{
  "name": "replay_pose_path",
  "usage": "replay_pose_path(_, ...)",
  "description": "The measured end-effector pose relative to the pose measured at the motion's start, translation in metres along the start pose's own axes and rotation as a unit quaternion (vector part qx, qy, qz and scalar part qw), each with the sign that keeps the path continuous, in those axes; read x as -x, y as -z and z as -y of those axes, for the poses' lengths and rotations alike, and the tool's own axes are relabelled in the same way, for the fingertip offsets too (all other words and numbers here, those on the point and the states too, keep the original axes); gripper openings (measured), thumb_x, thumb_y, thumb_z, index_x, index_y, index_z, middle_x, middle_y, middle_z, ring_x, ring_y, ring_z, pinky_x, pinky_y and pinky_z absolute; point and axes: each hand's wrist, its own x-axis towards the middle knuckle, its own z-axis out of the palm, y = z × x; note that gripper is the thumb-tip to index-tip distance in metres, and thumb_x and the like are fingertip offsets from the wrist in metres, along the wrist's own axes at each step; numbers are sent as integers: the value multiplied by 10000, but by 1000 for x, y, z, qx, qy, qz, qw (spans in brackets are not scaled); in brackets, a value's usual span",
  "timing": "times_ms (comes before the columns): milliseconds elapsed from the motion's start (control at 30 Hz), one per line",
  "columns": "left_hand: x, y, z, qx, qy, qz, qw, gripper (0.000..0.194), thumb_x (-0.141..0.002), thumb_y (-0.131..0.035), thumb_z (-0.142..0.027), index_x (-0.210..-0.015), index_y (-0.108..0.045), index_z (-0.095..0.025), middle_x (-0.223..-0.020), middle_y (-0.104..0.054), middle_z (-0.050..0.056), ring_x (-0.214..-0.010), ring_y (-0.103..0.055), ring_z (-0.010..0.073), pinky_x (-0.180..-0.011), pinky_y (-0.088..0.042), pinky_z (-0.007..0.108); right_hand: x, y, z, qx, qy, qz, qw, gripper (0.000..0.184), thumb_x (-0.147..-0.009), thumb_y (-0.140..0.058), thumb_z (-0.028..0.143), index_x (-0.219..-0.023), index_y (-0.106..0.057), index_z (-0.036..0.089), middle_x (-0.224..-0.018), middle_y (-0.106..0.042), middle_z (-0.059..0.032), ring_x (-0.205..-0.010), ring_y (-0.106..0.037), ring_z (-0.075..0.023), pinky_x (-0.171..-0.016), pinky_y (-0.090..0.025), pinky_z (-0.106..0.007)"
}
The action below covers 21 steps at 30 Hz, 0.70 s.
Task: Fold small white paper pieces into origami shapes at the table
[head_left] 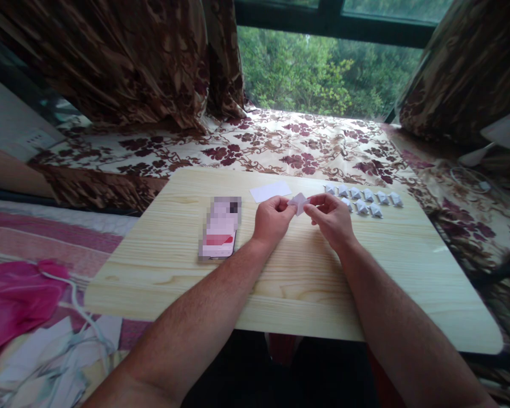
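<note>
Between my two hands, just above the wooden table (187, 226), is a small folded square of white paper (298, 203). My left hand (275, 215) pinches its left edge between thumb and fingers. On the opposite edge, my right hand (329, 215) grips it the same way, thumb toward me. Behind my left hand lies a flat white paper sheet (270, 191). Two rows of small folded paper pieces (369, 195), pointed on top, stand beyond and to the right of my right hand, which partly hides the nearest ones.
A phone (219, 229), its screen lit and blurred, lies left of my left forearm. On the bed at lower left are a pink cloth (17, 300), a white cable (74, 294) and loose papers (38, 345). A floral-covered window ledge (259, 141) borders the table's far side.
</note>
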Motion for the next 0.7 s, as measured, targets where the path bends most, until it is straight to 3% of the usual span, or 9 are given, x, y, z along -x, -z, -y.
replay_pose_path(100, 1, 1, -4, -38, -17, -32, 999, 191, -760, -708, -359, -733, -705, -170, -621, -607, -13, -578, -495, 105, -554, -374, 235, 3, -2, 4, 18, 35, -44, 998, 255, -735, -758, 370, -886, -688, 176, -687, -638, 11, -517, -509, -94, -446, -393, -231)
replay_pose_path(200, 3, 1, -7, -62, -34, -35, 997, 195, -767, -704, -359, -710, -700, -172, -610, -602, -18, -580, -493, 107, -560, -374, 237, 5, -5, 7, -9, 34, -9, 999, 251, -751, -752, 369, -901, -686, 179, -620, -608, 30, -486, -478, -86, -431, -373, -225)
replay_pose_path(467, 7, 0, -10, -92, -74, -15, 993, 160, -785, -696, -337, -770, -757, -189, -659, -637, 1, -629, -537, 123, -594, -416, 244, 5, -7, 3, -78, -2, 38, 996, 397, -747, -775, 394, -1061, -648, 186, -783, -729, -25, -633, -669, -156, -509, -522, -259)
replay_pose_path(700, 10, -2, -12, -88, -108, 31, 990, 174, -767, -674, -237, -898, -777, -188, -709, -654, 10, -620, -532, 114, -618, -439, 247, 1, -5, -3, -78, 16, 16, 997, 435, -722, -799, 433, -1052, -667, 183, -816, -709, -24, -663, -668, -154, -515, -557, -261)
